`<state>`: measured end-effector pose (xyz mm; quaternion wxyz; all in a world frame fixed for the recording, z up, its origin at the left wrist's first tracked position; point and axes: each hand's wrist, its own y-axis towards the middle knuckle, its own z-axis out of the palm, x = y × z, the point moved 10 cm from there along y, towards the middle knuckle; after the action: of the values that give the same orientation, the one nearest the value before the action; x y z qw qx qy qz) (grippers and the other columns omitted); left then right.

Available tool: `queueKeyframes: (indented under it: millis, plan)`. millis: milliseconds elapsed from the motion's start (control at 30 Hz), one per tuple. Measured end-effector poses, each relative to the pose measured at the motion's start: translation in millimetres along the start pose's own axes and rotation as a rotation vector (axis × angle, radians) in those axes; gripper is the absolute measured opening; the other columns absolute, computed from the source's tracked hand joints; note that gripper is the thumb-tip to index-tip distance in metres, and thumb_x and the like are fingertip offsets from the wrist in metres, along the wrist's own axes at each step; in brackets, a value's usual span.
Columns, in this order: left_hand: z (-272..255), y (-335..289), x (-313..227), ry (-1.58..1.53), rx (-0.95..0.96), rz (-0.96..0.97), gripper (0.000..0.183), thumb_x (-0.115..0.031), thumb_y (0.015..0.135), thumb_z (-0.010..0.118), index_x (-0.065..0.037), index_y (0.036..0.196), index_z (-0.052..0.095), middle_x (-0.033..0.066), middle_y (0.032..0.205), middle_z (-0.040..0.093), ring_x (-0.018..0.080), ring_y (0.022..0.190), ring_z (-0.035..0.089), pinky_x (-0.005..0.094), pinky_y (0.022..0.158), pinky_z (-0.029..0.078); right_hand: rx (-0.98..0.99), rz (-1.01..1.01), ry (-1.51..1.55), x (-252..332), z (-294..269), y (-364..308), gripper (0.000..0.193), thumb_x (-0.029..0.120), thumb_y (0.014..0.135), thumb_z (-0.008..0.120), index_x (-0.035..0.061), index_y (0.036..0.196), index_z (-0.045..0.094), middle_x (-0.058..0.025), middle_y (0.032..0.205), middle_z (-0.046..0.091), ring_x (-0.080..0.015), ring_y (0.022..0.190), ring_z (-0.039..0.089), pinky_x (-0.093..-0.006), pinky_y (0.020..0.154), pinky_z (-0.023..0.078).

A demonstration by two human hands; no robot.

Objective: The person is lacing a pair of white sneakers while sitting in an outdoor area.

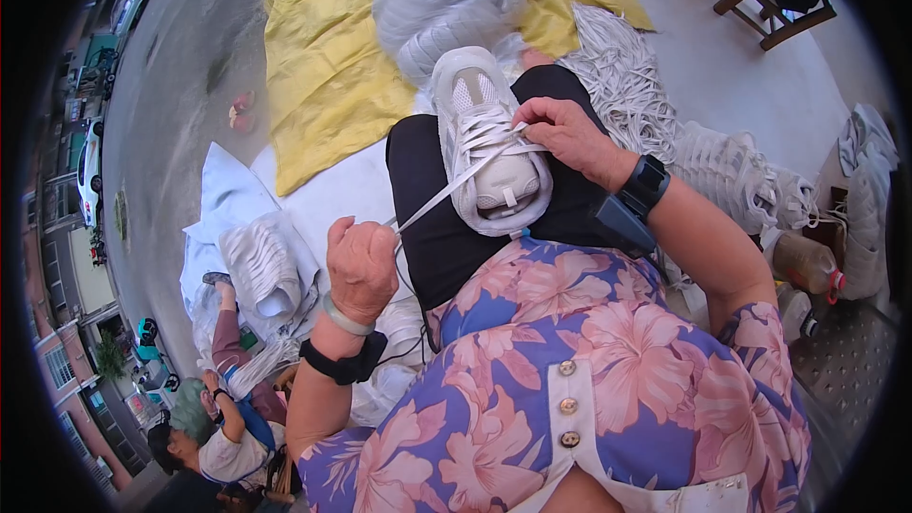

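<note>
On my lap, over dark trousers, rests a white and grey sneaker (pixel 490 163), its toe pointing away from me and its opening near my waist. White laces cross over the tongue. My left hand (pixel 363 264) is closed in a fist to the left of the shoe, gripping a white shoelace (pixel 439 194) that runs taut back to the upper eyelets. At the shoe's right side my right hand (pixel 572 138) pinches a lace between thumb and fingers, close to the top eyelets.
Beyond my knees lie a yellow sheet (pixel 328 62), plastic-wrapped shoes (pixel 451 9) and a heap of white laces (pixel 622 81). More sneakers (pixel 727 171) and a bottle (pixel 806 261) stand at right. White shoe parts (pixel 263 266) are at left, near another person (pixel 223 432). A wooden stool (pixel 774 9) stands far right.
</note>
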<state>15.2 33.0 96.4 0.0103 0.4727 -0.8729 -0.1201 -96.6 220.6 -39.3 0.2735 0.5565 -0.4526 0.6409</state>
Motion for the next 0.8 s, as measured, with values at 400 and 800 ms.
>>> queueKeyframes:
  millis: [400, 800]
  plan:
    - [16, 4, 8, -0.050, -0.008, -0.036, 0.011, -0.001, 0.074, 0.059, -0.004, 0.080, 0.050, 0.0103, 0.065, 0.048, 0.0295, 0.062, 0.051, 0.0374, 0.063, 0.041, -0.057, 0.039, 0.178, 4, 1, -1, 0.009, 0.009, 0.088, 0.054, 0.0046, 0.091, 0.061, 0.0043, 0.081, 0.056, -0.0031, 0.074, 0.048, -0.0180, 0.067, 0.040]
    - [-31, 9, 18, -0.208, -0.077, -0.153, 0.009, -0.007, 0.073, 0.068, -0.006, 0.078, 0.061, 0.0071, 0.060, 0.052, 0.0258, 0.054, 0.047, 0.0352, 0.051, 0.036, 0.168, 0.210, 0.055, -4, 7, 4, 0.023, 0.030, 0.091, 0.048, 0.0111, 0.081, 0.055, 0.0040, 0.082, 0.052, -0.0056, 0.078, 0.046, -0.0231, 0.073, 0.037]
